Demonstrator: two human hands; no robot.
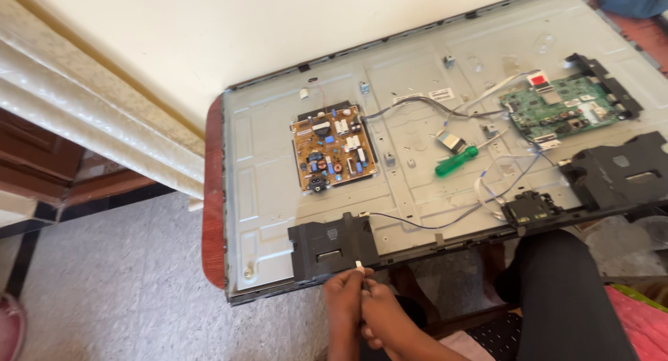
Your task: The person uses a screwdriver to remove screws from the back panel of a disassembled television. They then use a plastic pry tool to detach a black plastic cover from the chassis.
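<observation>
An opened flat television panel [271, 159] lies back-up, its grey metal rear exposed. My left hand [344, 295] and my right hand [381, 312] meet at the panel's near edge. Together they pinch a small white connector [359, 265] just below a black speaker module [332, 246]. A thin dark wire [417, 225] runs from that module toward a small black part [529, 209] on the right. A brown power board [334, 146] sits mid-panel and a green main board [557, 110] at the right.
A green-handled screwdriver [456, 161] lies on the panel between the boards. Another black speaker module [619, 169] sits at the right edge. The panel rests on a red table [212, 208]. My dark-trousered knee [557, 291] is below; grey floor lies to the left.
</observation>
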